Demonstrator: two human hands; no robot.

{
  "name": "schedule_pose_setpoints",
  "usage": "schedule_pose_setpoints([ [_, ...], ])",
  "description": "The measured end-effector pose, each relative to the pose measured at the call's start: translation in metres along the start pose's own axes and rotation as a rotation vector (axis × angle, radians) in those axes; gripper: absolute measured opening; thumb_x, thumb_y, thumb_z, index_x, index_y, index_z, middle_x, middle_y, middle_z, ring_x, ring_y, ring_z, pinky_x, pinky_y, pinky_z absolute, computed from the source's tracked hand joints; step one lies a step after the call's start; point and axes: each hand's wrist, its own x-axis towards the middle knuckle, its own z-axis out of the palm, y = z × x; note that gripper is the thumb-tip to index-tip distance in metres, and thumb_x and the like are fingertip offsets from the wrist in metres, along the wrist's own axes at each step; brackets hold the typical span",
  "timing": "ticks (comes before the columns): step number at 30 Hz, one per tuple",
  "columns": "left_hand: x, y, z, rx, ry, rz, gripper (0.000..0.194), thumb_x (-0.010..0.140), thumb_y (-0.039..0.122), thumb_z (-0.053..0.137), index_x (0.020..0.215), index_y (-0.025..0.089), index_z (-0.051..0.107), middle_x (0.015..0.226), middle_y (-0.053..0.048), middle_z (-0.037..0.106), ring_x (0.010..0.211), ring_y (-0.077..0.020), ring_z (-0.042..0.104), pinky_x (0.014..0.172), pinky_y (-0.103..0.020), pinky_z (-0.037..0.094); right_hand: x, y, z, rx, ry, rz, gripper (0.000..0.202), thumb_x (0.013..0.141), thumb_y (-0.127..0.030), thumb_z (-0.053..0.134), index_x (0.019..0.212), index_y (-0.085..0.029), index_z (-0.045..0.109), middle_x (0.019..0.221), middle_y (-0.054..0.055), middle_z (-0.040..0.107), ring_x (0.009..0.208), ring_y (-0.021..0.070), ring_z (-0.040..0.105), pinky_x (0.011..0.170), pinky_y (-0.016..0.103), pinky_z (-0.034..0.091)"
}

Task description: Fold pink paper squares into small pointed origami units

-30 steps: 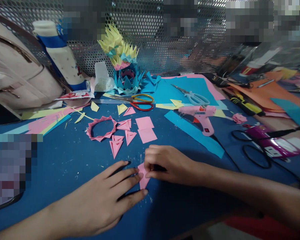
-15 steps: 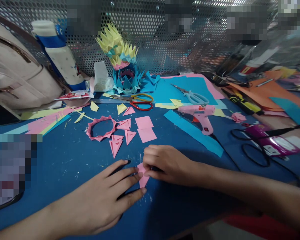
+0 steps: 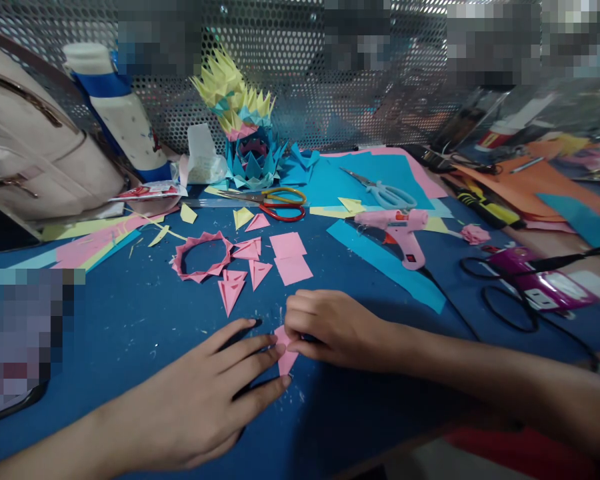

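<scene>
A small folded piece of pink paper (image 3: 287, 361) lies on the blue table, its lower end narrowing to a point. My left hand (image 3: 215, 390) lies flat with fingers spread, its fingertips touching the paper's left side. My right hand (image 3: 330, 327) is closed, curled fingers and thumb pinching the paper's upper right part and hiding it. Beyond my hands are several folded pink triangles (image 3: 231, 293), a ring of pink paper points (image 3: 183, 268) and two pink paper squares (image 3: 294, 271).
A pink glue gun (image 3: 411, 233) rests by a blue paper strip (image 3: 390, 267). Behind are red-and-yellow scissors (image 3: 285, 197), light blue scissors (image 3: 387, 195) and a spiky paper model (image 3: 253, 167). A bottle (image 3: 125, 127) and bag (image 3: 40, 147) stand left; a phone (image 3: 20, 353) lies nearer. Cables (image 3: 505, 327) curl at right.
Both hands and the pink paper stay almost where they were. Only a very slight shift of the whole view shows.
</scene>
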Motion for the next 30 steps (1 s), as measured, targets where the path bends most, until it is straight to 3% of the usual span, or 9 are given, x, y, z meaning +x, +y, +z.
schedule_pose_setpoints([
  [9,-0.003,-0.006,-0.007,-0.022,-0.106,0.049,0.048,0.098,0.028,0.049,0.145,0.016,0.047,0.145,-0.015,0.051,0.142,-0.0309,0.037,0.123,-0.054,0.002,0.000,0.000,-0.001,-0.013,-0.020,-0.011,0.015,0.099,-0.028,0.053,0.088,-0.018,0.056,0.083,0.001,0.057,0.076,0.0159,0.046,0.065,0.028,0.032],
  [14,-0.005,-0.012,-0.007,-0.022,-0.108,0.096,0.054,0.095,0.028,0.055,0.148,0.021,0.044,0.150,-0.017,0.045,0.145,-0.0312,0.034,0.122,-0.056,0.009,-0.001,0.001,0.000,-0.003,-0.009,-0.008,0.017,0.099,-0.028,0.053,0.085,-0.018,0.054,0.081,0.000,0.055,0.075,0.0153,0.045,0.064,0.028,0.032],
  [19,-0.003,-0.010,-0.005,0.009,-0.088,0.083,0.056,0.097,0.029,0.051,0.151,0.020,0.040,0.148,-0.016,0.049,0.142,-0.0309,0.037,0.122,-0.056,0.011,-0.001,0.001,0.001,-0.008,-0.002,-0.005,0.018,0.099,-0.028,0.052,0.085,-0.018,0.053,0.082,0.000,0.055,0.075,0.0149,0.045,0.064,0.028,0.032],
  [25,0.000,-0.002,-0.002,0.041,-0.025,0.014,0.050,0.101,0.029,0.045,0.149,0.014,0.044,0.140,-0.010,0.056,0.135,-0.0264,0.044,0.124,-0.050,-0.002,0.000,0.000,0.000,-0.016,0.006,-0.019,0.015,0.098,-0.027,0.054,0.087,-0.018,0.054,0.083,0.001,0.056,0.076,0.0154,0.046,0.065,0.028,0.032],
  [30,0.003,-0.001,-0.002,0.046,-0.015,0.002,0.050,0.100,0.034,0.050,0.147,0.015,0.046,0.137,-0.009,0.059,0.133,-0.0256,0.047,0.124,-0.049,-0.003,0.000,-0.003,-0.001,-0.058,-0.013,-0.024,0.013,0.099,-0.025,0.050,0.090,-0.017,0.055,0.086,0.003,0.057,0.076,0.0173,0.046,0.067,0.030,0.034],
])
